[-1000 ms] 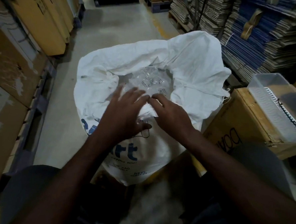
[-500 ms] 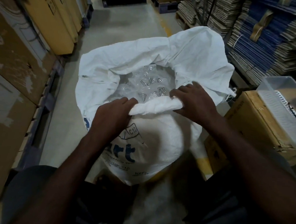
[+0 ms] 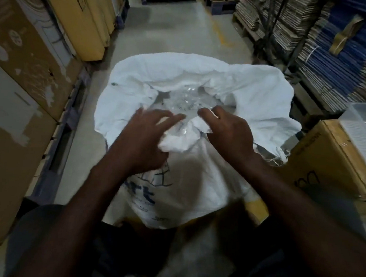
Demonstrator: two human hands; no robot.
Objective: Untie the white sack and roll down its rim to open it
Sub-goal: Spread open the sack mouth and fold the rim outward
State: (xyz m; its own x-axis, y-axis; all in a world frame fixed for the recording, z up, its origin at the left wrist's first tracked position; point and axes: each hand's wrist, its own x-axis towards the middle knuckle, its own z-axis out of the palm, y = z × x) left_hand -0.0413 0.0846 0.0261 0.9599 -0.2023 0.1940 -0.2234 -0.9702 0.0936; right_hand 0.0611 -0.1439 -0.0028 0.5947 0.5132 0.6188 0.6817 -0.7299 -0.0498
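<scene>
A large white woven sack (image 3: 196,188) with blue print stands on the floor in front of me, its mouth open and its rim folded outward all around. Clear plastic packets (image 3: 185,101) show inside the opening. My left hand (image 3: 143,140) lies over the near rim, fingers spread and blurred, with its thumb pressing the rolled fabric (image 3: 177,141). My right hand (image 3: 229,132) is closed on a bunch of the near rim just right of the left hand. The sack's lower part is hidden behind my arms.
Tall cardboard boxes (image 3: 32,69) line the left side. A brown carton (image 3: 334,169) with a clear plastic tray (image 3: 363,125) on it sits at the right. Stacks of flattened cartons (image 3: 333,55) fill the back right. A bare concrete aisle (image 3: 173,28) runs ahead.
The tall back flap of the sack has come down into a lower rolled rim. Both hands moved back together at the near rim, the right hand coming in from the right.
</scene>
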